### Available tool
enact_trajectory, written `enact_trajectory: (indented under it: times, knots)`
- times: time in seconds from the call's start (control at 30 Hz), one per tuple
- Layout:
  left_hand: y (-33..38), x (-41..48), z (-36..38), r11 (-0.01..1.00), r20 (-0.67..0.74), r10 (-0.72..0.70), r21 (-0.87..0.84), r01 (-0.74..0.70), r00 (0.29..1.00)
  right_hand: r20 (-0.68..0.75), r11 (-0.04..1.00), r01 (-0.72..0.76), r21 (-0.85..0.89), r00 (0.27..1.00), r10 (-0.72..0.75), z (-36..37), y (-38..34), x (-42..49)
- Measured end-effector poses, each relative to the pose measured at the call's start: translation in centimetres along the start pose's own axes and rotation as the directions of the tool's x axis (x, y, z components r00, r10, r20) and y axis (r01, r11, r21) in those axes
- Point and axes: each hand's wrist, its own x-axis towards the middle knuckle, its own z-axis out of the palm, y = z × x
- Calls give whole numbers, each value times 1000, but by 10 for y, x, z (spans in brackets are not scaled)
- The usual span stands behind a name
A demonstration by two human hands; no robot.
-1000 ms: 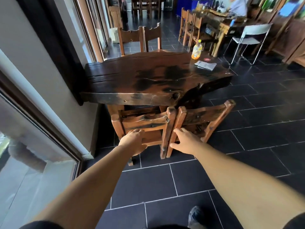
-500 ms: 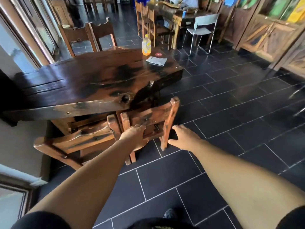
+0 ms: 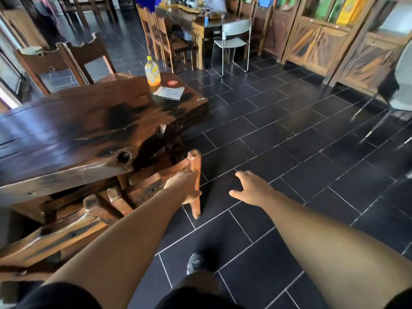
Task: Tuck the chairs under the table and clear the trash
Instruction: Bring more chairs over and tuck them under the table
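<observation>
A dark slab wooden table (image 3: 89,130) fills the left. Two wooden chairs stand at its near side: the right chair (image 3: 153,181) is pushed partly under the edge, and the left chair (image 3: 55,237) is tilted at the lower left. My left hand (image 3: 182,186) lies on the right chair's backrest beside its corner post, fingers over the rail. My right hand (image 3: 252,188) hovers open over the floor tiles, holding nothing. On the table's far end stand an orange drink bottle (image 3: 152,71), a folded paper (image 3: 169,92) and a red round disc (image 3: 172,82).
Two more wooden chairs (image 3: 84,56) stand at the table's far side. Behind are another table (image 3: 196,18) with chairs, a white metal chair (image 3: 234,39), wooden cabinets (image 3: 334,45) and a grey chair (image 3: 396,97) at the right edge. My shoe (image 3: 195,263) is on the dark tiles.
The view has swung to the right. My left hand moved from the left chair to the right chair's backrest. My right hand came off that chair and now hangs over the floor.
</observation>
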Motion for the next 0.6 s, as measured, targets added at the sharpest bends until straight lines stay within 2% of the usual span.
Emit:
enact_trajectory:
  times: [0.3,0.6]
  knots:
    - [10,149,-14,1000,35,-3,-13,4,999,25,999,-37,-36,999,38,-31,55,130]
    - [-1,318,-59,999,118,-4,-31,7,993,92,997,-44,-67,994,50,-85,83,291]
